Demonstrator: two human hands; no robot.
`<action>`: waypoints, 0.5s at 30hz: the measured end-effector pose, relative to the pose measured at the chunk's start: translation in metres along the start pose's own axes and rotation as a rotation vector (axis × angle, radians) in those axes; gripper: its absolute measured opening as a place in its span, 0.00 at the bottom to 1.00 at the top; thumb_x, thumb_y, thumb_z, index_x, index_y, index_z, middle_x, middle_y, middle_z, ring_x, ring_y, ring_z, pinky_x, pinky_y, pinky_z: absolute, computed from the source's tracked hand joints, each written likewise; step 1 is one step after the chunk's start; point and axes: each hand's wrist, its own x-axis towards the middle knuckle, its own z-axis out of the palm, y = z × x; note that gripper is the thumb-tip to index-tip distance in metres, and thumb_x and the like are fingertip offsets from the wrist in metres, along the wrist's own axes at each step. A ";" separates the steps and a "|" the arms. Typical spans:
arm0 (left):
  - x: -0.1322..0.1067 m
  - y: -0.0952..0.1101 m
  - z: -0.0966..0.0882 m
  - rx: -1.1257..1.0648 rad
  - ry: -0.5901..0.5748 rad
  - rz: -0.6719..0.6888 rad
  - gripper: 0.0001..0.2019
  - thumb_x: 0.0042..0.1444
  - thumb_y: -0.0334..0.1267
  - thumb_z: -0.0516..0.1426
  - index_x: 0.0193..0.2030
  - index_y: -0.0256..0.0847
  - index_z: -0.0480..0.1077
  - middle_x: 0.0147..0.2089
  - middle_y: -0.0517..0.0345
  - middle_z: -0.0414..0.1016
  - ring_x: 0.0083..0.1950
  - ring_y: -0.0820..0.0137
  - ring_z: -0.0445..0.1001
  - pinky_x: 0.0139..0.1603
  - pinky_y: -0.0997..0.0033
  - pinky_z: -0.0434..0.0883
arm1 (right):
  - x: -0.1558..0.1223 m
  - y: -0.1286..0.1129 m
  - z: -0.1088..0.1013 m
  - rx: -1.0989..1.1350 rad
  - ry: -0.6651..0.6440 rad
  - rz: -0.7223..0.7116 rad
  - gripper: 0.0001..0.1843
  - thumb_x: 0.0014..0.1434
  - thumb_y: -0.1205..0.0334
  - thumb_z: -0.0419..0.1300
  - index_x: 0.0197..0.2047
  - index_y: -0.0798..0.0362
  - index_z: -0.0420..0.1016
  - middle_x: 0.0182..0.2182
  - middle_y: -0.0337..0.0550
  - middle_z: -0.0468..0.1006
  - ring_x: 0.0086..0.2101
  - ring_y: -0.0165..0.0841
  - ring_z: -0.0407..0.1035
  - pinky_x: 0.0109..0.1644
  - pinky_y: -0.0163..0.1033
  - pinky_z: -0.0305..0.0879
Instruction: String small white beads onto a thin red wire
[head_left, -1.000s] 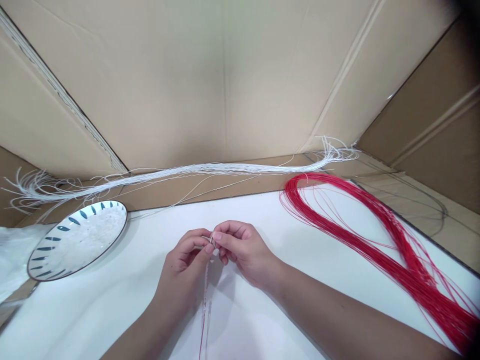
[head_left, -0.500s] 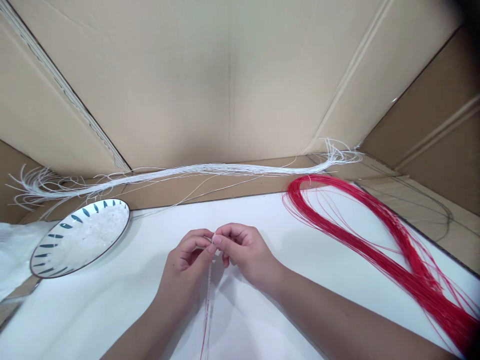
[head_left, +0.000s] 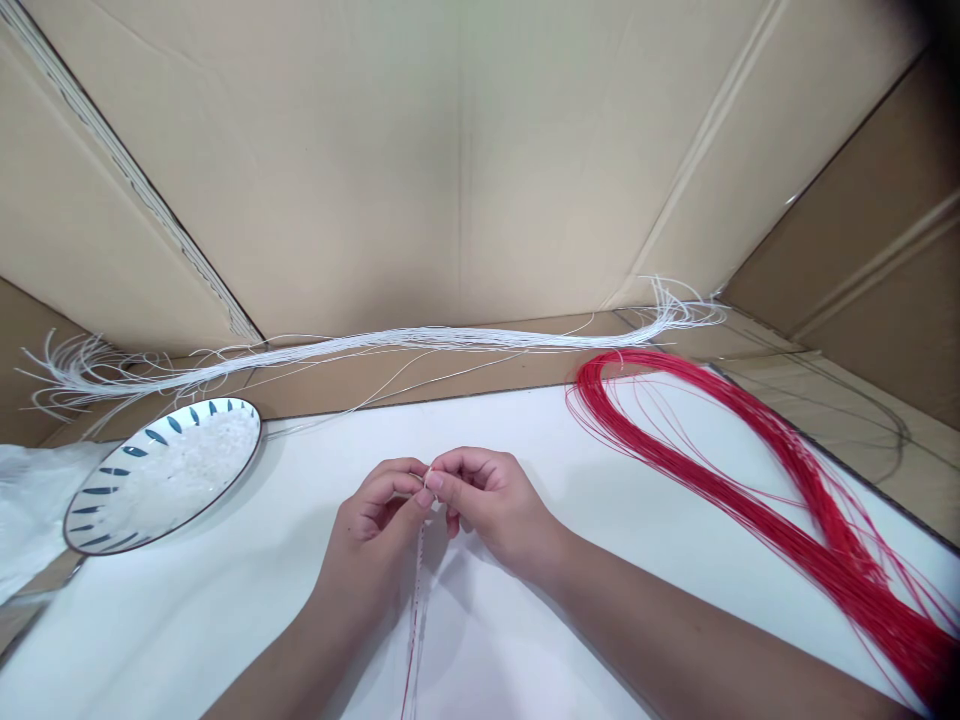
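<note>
Fingers (head_left: pixel 425 497) closer together now, thread (head_left: pixel 417 590) between

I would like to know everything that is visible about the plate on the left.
The plate looks oval here, white and glossy like ceramic, with a thin dark-brown edge and blue-green, leaf-like marks along its inner border. Small whitish, translucent bits cover its middle. It rests at the far left part of the white table. White plastic lies close on its left; contact is unclear. Neither hand touches it.
</note>
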 end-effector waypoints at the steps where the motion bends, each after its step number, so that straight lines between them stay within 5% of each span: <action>1: 0.000 0.000 0.001 -0.002 0.013 -0.001 0.11 0.59 0.41 0.62 0.26 0.42 0.75 0.46 0.57 0.72 0.45 0.67 0.73 0.44 0.71 0.70 | 0.000 0.000 0.000 0.001 0.000 0.003 0.14 0.55 0.51 0.70 0.31 0.55 0.78 0.25 0.37 0.75 0.23 0.26 0.65 0.27 0.33 0.63; 15: 0.000 0.001 0.000 0.060 -0.033 0.009 0.11 0.57 0.42 0.62 0.26 0.42 0.76 0.45 0.53 0.72 0.44 0.64 0.73 0.43 0.68 0.71 | 0.001 -0.001 0.000 -0.015 0.028 0.031 0.11 0.52 0.56 0.69 0.29 0.54 0.77 0.25 0.39 0.75 0.25 0.28 0.65 0.29 0.35 0.60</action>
